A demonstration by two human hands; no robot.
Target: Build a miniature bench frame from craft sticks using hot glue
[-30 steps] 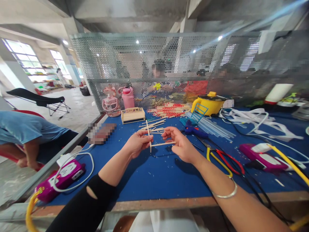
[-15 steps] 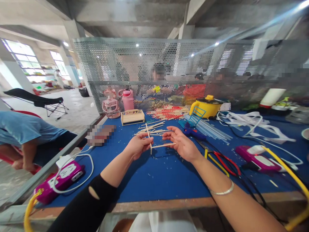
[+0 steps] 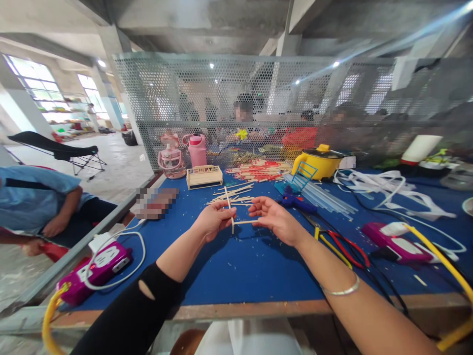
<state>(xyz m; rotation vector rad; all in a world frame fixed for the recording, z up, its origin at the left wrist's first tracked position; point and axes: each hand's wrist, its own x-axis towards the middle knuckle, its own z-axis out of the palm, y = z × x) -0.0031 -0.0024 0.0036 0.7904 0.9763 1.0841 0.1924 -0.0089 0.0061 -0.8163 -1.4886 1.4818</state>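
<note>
My left hand (image 3: 213, 220) pinches a thin wooden stick (image 3: 228, 196) between thumb and fingers, its far end pointing away from me. A second wooden stick (image 3: 244, 222) meets the near end of the first at about a right angle and runs to the right. My right hand (image 3: 278, 220) has curled fingers at the right end of this second stick; the exact grip is partly hidden. Both sticks are held above the blue tabletop (image 3: 229, 281). Behind my hands lie several loose wooden sticks (image 3: 240, 189).
At the back are a small wooden frame piece (image 3: 204, 178), red-tipped sticks (image 3: 258, 170), and a yellow pot (image 3: 318, 163). A blue glue gun (image 3: 298, 202), red-handled tool (image 3: 349, 249) and power strip (image 3: 397, 241) lie right. Another power strip (image 3: 99, 266) and a seated person (image 3: 40, 202) are left.
My right hand has shifted slightly left along the second stick, toward my left hand. The seated person at left has moved their arms and leaned back. The camera view has shifted a little.
</note>
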